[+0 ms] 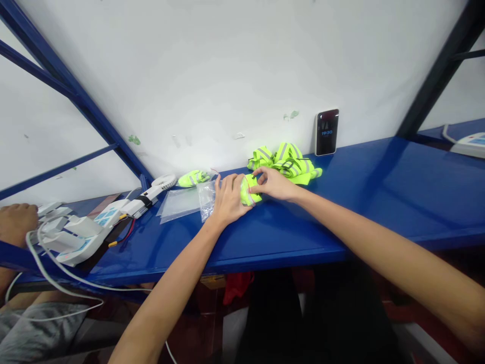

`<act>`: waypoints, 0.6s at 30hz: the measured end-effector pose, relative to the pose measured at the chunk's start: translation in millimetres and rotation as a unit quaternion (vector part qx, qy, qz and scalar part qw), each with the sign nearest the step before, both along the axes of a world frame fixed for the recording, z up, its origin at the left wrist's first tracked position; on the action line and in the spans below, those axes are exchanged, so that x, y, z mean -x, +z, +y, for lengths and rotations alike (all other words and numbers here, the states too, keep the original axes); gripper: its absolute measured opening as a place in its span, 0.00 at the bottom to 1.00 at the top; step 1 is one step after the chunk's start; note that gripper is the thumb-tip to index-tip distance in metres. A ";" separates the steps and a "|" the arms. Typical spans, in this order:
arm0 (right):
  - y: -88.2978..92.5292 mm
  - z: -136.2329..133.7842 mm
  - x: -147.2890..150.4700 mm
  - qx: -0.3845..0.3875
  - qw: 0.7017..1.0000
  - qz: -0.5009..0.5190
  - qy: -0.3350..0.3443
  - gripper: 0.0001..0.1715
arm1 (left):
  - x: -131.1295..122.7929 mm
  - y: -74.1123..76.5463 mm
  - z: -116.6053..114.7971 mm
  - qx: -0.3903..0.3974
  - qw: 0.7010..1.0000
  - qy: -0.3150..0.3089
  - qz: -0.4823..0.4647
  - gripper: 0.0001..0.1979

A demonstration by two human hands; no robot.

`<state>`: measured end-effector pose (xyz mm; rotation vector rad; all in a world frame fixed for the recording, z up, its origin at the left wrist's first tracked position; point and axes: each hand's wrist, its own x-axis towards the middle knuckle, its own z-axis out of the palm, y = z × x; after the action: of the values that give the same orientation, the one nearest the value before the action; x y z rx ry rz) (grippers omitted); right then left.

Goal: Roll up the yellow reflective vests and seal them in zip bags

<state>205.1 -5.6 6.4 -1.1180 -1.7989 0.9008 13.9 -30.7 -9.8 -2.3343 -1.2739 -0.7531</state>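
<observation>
Both my hands meet on a small folded neon-yellow reflective band (248,196) lying on the blue shelf (379,192). My left hand (227,198) presses on it and on a clear plastic bag (206,198) from the left, fingers curled. My right hand (273,184) pinches the band's right end. Just behind my hands lies a pile of neon-yellow reflective bands (285,162). Another bagged yellow band (194,177) rests further left.
Flat clear bags (179,202) lie left of my hands. A white heat sealer with cables (81,232) and a small white fan (163,182) sit at the left, with another person's hand (15,222) beside them. A phone (326,131) leans on the wall.
</observation>
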 end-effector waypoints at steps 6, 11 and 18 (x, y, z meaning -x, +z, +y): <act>-1.0 0.6 3.3 0.018 0.999 0.040 0.001 0.30 | 0.5 -1.4 3.1 0.007 1.000 -0.001 0.002 0.41; -1.2 0.3 5.9 0.091 0.988 0.123 -0.010 0.31 | -3.0 3.4 -0.4 0.049 0.999 -0.011 -0.005 0.47; -2.6 3.1 4.5 0.061 0.996 0.070 -0.009 0.28 | -0.1 16.0 -1.9 0.117 0.993 -0.003 0.030 0.47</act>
<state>200.5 -2.5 3.8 -1.1160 -1.6356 1.0641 14.1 -32.6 6.2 -2.5232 -1.3949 -0.5553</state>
